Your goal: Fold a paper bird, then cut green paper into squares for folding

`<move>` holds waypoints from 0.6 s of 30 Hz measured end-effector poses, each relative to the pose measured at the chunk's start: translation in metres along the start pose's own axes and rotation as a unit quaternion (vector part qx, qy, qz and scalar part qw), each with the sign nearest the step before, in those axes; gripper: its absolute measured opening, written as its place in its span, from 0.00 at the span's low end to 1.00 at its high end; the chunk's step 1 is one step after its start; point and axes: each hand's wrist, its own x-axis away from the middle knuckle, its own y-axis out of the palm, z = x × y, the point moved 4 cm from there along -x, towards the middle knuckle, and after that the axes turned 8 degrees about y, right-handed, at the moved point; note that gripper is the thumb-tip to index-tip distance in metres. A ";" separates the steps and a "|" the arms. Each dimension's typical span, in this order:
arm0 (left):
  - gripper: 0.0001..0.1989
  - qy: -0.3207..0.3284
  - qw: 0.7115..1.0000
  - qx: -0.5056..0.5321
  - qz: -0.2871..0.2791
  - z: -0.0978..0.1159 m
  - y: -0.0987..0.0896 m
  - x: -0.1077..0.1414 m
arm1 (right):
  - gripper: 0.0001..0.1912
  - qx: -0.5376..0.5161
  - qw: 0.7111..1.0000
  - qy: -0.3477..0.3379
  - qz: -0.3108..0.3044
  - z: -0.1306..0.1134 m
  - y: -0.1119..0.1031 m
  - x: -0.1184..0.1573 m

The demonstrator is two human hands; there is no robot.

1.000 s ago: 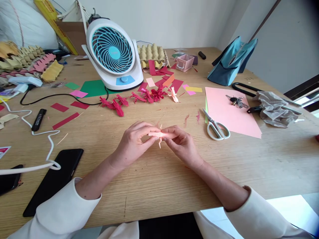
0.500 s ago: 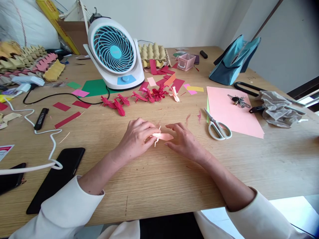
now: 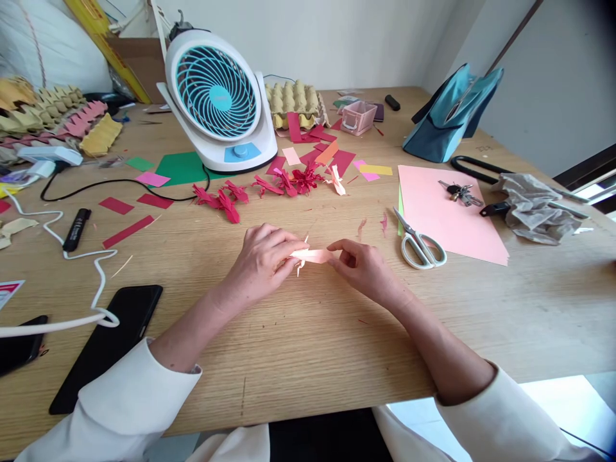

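A small pale pink paper flower with thin curled strips is stretched between my hands above the table. My left hand pinches its left end, the fingers partly covering it. At its right end, my right hand closes thumb and forefinger on the petal tip. Beyond my hands lie several red paper flowers in a row, with another pale pink paper flower at the right end. White-handled scissors lie to the right of my right hand, blades partly open.
A white and blue fan stands behind the flowers. Pink paper sheets with keys on them lie at right, near a blue bag. A black phone and a white cable lie at left. Egg trays sit at the back.
My right hand's fingers were apart beside the petal and are now pinched on its tip. The petal has turned to a narrower, straighter view. My left hand keeps its hold.
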 end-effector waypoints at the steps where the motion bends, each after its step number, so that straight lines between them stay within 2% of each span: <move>1: 0.12 0.001 1.000 -0.001 0.006 0.001 -0.001 0.000 | 0.09 -0.013 1.000 0.005 -0.004 -0.001 0.000 0.000; 10: 0.11 0.017 0.999 -0.017 0.029 0.011 -0.007 -0.004 | 0.10 -0.076 0.996 0.010 -0.044 -0.002 -0.001 0.000; 18: 0.11 0.024 1.000 -0.007 0.005 0.010 -0.011 -0.006 | 0.12 -0.101 0.990 0.003 -0.098 -0.004 0.000 0.000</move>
